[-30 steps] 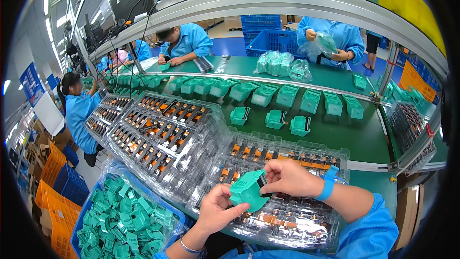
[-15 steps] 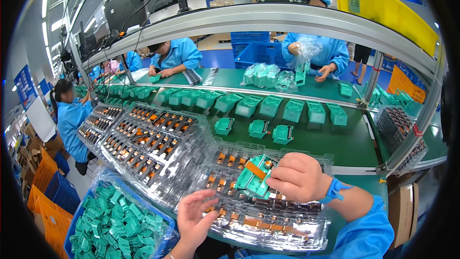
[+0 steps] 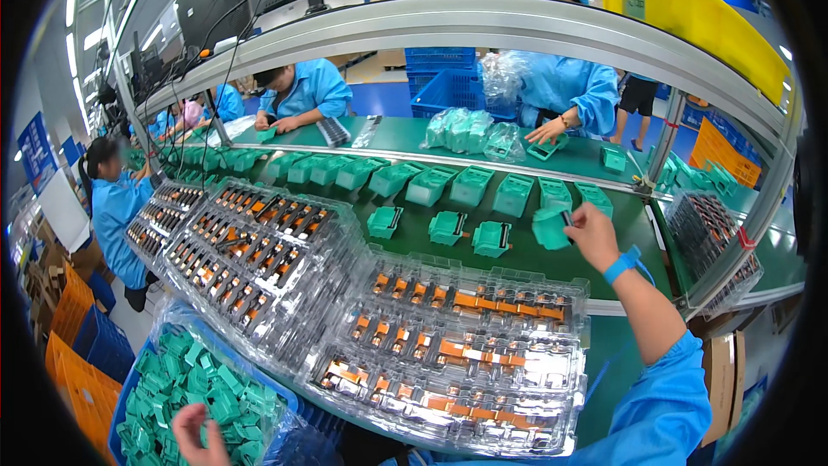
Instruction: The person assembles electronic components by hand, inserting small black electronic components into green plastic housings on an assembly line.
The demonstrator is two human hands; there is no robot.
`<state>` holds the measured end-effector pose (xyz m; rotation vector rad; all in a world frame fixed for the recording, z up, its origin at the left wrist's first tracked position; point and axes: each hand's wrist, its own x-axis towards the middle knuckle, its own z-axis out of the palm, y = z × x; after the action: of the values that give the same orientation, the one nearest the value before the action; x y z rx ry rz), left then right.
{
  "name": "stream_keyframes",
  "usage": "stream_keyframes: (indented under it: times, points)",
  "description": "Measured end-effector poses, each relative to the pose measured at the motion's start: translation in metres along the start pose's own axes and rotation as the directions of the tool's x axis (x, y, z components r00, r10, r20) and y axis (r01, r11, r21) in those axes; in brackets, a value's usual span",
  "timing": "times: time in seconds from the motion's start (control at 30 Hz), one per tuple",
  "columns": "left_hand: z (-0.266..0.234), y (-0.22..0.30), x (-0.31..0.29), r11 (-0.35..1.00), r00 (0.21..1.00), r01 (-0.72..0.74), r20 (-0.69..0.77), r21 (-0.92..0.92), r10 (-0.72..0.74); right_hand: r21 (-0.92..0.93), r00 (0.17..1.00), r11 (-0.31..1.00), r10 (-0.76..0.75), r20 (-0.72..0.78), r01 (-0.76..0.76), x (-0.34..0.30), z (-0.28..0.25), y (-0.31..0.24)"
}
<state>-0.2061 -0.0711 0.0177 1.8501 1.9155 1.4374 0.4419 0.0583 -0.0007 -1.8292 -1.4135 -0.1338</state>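
Note:
My right hand (image 3: 595, 240), with a blue strap (image 3: 623, 265) at the wrist, pinches a green plastic housing (image 3: 550, 228) by its right edge. The housing is over the green work surface (image 3: 634, 237), at the right end of a row of three similar housings (image 3: 492, 239). My left hand (image 3: 200, 437) is at the lower left, over a blue bin (image 3: 283, 392) heaped with loose green housings (image 3: 207, 380). Its visible fingers are apart and hold nothing. Between my arms lies a clear plastic tray (image 3: 565, 361) with rows of orange-and-black flex parts (image 3: 431, 349).
More filled clear trays (image 3: 343, 237) lie to the left. Behind the housings runs a line of larger green housings (image 3: 471, 186). A metal frame bar (image 3: 431, 30) crosses above, carrying a yellow bin (image 3: 690, 17). Across the bench, a co-worker's hand (image 3: 552, 127) touches a green part.
My right hand has carried the green housing from above the tray to the far work surface. My left hand has moved left, from the tray to the blue bin. The view has shifted slightly.

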Motion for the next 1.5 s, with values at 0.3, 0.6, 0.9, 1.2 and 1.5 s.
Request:
stream_keyframes:
  times: [0.3,0.6,0.9,1.2,1.5]
  points:
    - [-0.176,-0.127,-0.065,0.589,0.932,0.361,-0.263,0.723,-0.249,0.353,0.655,0.554,0.597,0.464,-0.754,0.022,0.067,0.124]
    - [-0.157,-0.091,-0.061,0.747,0.951,0.306,-0.221,0.591,-0.215,0.300,0.590,0.518,0.597,0.544,-0.801,0.041,0.089,0.157]
    - [-0.081,-0.106,0.001,0.812,0.989,-0.035,0.135,0.582,-0.054,0.558,0.898,0.709,0.283,0.337,-0.432,0.023,-0.024,-0.014]
    - [-0.105,-0.180,0.055,0.803,0.790,-0.271,0.600,0.531,-0.130,0.533,0.803,0.800,-0.113,0.585,-0.276,-0.074,-0.058,-0.219]
    - [-0.126,-0.156,0.056,0.960,0.963,0.051,0.242,0.274,-0.121,0.558,0.240,0.829,-0.535,0.810,-0.037,-0.094,0.000,-0.280]
